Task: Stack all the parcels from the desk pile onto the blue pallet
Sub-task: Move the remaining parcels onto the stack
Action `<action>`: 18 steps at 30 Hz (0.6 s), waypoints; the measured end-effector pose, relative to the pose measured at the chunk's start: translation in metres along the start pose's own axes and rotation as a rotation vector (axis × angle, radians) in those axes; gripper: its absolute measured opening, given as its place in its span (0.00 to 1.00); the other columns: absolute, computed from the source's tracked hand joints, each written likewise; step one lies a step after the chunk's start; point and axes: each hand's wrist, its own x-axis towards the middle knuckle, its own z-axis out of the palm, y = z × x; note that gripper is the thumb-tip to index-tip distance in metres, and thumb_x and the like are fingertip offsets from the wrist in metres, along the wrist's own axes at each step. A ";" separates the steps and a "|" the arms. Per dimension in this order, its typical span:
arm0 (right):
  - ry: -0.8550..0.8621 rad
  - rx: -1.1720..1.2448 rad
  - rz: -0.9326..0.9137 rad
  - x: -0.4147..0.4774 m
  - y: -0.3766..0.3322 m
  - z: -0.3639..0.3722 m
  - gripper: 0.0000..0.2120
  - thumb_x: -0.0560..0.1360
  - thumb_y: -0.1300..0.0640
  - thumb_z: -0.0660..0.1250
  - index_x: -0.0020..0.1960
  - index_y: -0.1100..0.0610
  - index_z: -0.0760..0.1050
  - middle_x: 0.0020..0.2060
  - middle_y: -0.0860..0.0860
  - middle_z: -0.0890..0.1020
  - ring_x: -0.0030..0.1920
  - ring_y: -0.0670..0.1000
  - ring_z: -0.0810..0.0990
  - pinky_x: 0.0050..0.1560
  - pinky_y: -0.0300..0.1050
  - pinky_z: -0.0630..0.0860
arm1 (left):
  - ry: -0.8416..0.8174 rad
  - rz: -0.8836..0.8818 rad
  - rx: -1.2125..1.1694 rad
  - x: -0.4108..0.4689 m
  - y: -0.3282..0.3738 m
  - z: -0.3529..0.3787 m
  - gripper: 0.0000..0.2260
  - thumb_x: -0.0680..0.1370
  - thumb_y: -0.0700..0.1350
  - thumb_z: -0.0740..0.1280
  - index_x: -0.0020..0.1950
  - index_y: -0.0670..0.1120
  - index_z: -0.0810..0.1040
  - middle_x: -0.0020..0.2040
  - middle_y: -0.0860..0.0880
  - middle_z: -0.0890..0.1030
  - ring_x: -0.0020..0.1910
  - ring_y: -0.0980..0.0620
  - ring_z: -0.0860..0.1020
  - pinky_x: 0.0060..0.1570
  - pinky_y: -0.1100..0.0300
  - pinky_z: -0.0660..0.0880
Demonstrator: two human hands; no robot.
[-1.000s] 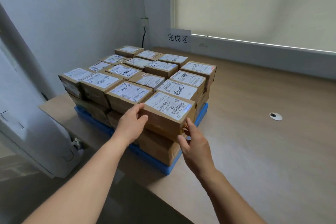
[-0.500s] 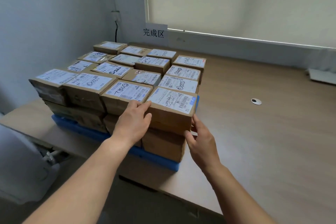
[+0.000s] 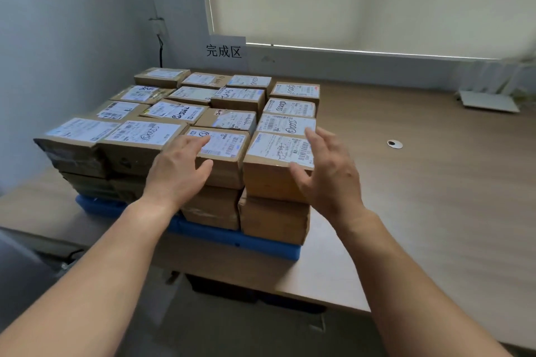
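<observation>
Several brown cardboard parcels with white shipping labels stand in two layers on the blue pallet (image 3: 261, 243), which lies on the wooden desk. The front right parcel (image 3: 272, 180) sits at the pallet's near right corner, on top of another box. My left hand (image 3: 179, 168) hovers with relaxed fingers over the neighbouring front parcel (image 3: 223, 148), fingertips close to its label. My right hand (image 3: 327, 171) is open at the front right parcel's right side, fingers spread, holding nothing.
A white sign (image 3: 224, 51) with black characters leans on the wall behind the pallet. The desk (image 3: 420, 182) stretches to the right, with a round cable hole (image 3: 395, 144) and a white device (image 3: 487, 101) at the far right. A window blind fills the back.
Both hands have come off the front right parcel, which now rests on the stack. The left hand moved to the neighbouring box; the right hand opened and lifted. The view shifted right.
</observation>
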 end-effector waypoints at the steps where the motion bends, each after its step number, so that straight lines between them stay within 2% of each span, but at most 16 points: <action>1: -0.094 -0.036 -0.030 0.010 -0.010 -0.002 0.31 0.74 0.49 0.67 0.72 0.59 0.64 0.69 0.59 0.68 0.69 0.59 0.66 0.67 0.55 0.65 | -0.017 -0.002 0.033 0.003 -0.007 -0.003 0.23 0.78 0.47 0.63 0.73 0.47 0.66 0.69 0.46 0.69 0.69 0.46 0.65 0.67 0.49 0.63; 4: -0.285 -0.140 -0.153 0.039 -0.036 0.004 0.35 0.74 0.42 0.64 0.76 0.53 0.56 0.74 0.56 0.60 0.74 0.56 0.57 0.72 0.51 0.54 | -0.100 -0.002 0.136 0.017 -0.024 -0.009 0.25 0.78 0.49 0.63 0.74 0.50 0.63 0.73 0.47 0.65 0.72 0.47 0.61 0.71 0.48 0.58; 8: -0.494 -0.253 -0.227 0.071 -0.060 0.030 0.39 0.71 0.37 0.66 0.75 0.51 0.55 0.75 0.57 0.57 0.74 0.58 0.54 0.74 0.54 0.48 | -0.188 0.058 0.232 0.039 -0.036 -0.011 0.28 0.78 0.52 0.63 0.76 0.51 0.59 0.76 0.49 0.59 0.75 0.50 0.54 0.73 0.51 0.51; 11: -0.591 -0.313 -0.243 0.088 -0.066 0.052 0.43 0.69 0.34 0.67 0.75 0.50 0.55 0.75 0.58 0.58 0.74 0.59 0.55 0.74 0.57 0.47 | -0.268 0.102 0.338 0.055 -0.042 -0.012 0.31 0.77 0.54 0.64 0.77 0.52 0.55 0.77 0.50 0.55 0.76 0.51 0.51 0.74 0.52 0.47; 18: -0.744 -0.338 -0.257 0.108 -0.058 0.084 0.47 0.65 0.31 0.68 0.75 0.50 0.54 0.71 0.57 0.64 0.72 0.58 0.60 0.73 0.61 0.48 | -0.589 0.180 0.492 0.093 -0.048 -0.010 0.39 0.74 0.58 0.67 0.77 0.54 0.47 0.78 0.51 0.49 0.76 0.51 0.46 0.73 0.52 0.42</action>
